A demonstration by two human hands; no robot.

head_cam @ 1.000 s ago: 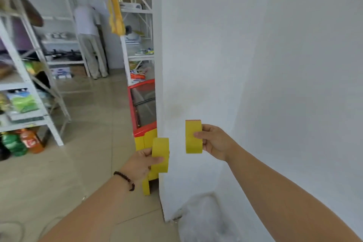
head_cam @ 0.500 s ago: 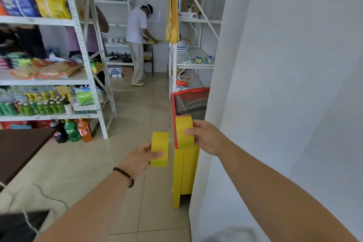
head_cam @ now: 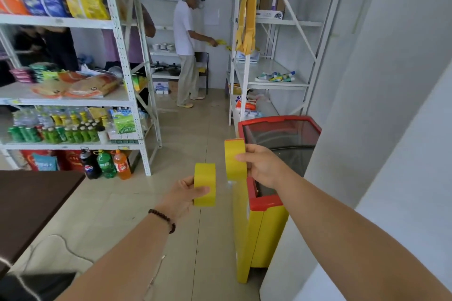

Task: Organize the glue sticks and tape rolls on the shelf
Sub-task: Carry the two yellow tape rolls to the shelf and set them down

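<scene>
My left hand (head_cam: 182, 193) grips a yellow tape roll (head_cam: 205, 183) held edge-on at chest height. My right hand (head_cam: 263, 166) grips a second yellow tape roll (head_cam: 234, 159) with a red rim, a little higher and to the right. Both rolls hang in the air above the tiled floor. Farther off, a white metal shelf (head_cam: 269, 84) on the right carries a row of small glue sticks (head_cam: 276, 77) on its middle board.
A red and yellow chest freezer (head_cam: 264, 205) stands just right of my hands against a white wall (head_cam: 379, 105). A stocked drinks and snack rack (head_cam: 73, 102) fills the left. A dark table (head_cam: 29, 205) is at lower left. A person (head_cam: 187, 49) stands at the back shelves.
My view has swung left, away from the white wall and onto the shop aisle. Both hands keep their tape rolls, held in much the same pose.
</scene>
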